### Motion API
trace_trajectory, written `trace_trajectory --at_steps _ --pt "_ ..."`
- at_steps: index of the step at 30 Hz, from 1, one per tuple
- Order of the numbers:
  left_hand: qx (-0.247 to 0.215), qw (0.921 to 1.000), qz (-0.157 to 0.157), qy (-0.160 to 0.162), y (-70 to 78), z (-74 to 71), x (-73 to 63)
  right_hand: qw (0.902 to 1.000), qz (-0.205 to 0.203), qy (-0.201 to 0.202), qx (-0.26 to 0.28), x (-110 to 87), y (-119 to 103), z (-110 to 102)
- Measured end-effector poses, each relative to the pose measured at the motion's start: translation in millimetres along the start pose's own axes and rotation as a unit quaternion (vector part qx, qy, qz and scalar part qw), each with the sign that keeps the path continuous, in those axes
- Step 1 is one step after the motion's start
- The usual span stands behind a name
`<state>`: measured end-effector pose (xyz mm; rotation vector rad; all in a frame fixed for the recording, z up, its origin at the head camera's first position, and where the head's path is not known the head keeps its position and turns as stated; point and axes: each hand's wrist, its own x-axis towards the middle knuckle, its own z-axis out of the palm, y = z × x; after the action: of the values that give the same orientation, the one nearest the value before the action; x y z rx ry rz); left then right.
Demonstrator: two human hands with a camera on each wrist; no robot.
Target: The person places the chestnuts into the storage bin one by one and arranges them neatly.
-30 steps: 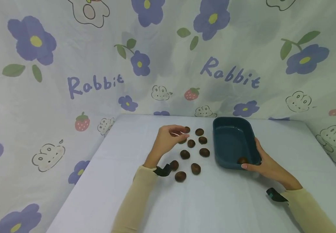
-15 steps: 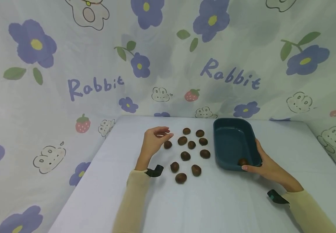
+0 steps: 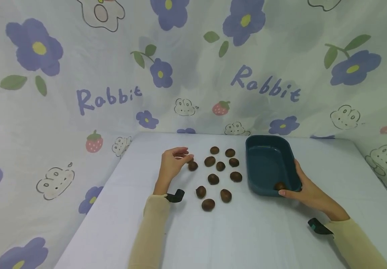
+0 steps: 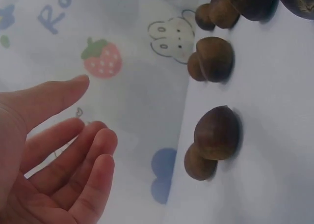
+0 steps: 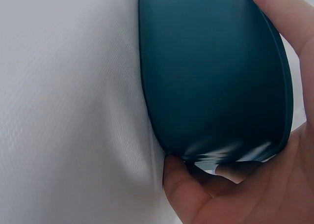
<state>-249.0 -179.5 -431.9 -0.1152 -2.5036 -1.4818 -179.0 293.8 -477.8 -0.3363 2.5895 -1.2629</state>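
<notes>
Since a second ago, the person's left hand (image 3: pixel 173 163) has shifted leftward, beside the outermost of the glossy brown, rounded chestnuts (image 3: pixel 192 166); I see its fingers gently bent, thumb apart, holding nothing. More lie to its right. Beyond them, the right hand (image 3: pixel 311 192) grips a corner of the smooth, round-cornered teal dish (image 3: pixel 268 160). My right wrist view adds fingertips (image 5: pixel 176 174) against its outside and finely woven white cloth (image 5: pixel 73 135); only the head view shows one chestnut (image 3: pixel 280 185) inside.

The chestnuts (image 3: pixel 208 204) are brown, the dish (image 3: pixel 267 162) dark teal, the white backdrop (image 3: pixel 196 71) purple-flowered.
</notes>
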Motion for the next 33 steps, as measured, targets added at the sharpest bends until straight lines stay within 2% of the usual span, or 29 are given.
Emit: trace_trajectory --at_steps 6,13,18,26,33 --pt "0.027 0.9996 -0.009 -0.003 -9.2 6.0 1.2 0.9999 0.011 0.002 0.0 -2.4 3 -1" --pt "0.065 0.9973 -0.03 -0.011 -19.7 11.3 -1.1 1.0 0.0 0.003 -0.001 -2.4 4 0" --pt "0.08 0.9956 -0.044 -0.02 -19.6 13.3 -1.6 0.9999 -0.01 0.006 0.002 -1.1 4 -1" --pt "0.099 0.9919 -0.072 -0.032 -19.3 19.0 -0.6 1.0 0.001 0.004 -0.004 -1.6 1 -4" --pt "0.125 0.9858 -0.103 -0.045 -17.9 23.3 -2.0 1.0 -0.001 0.005 -0.003 1.5 1 -2"
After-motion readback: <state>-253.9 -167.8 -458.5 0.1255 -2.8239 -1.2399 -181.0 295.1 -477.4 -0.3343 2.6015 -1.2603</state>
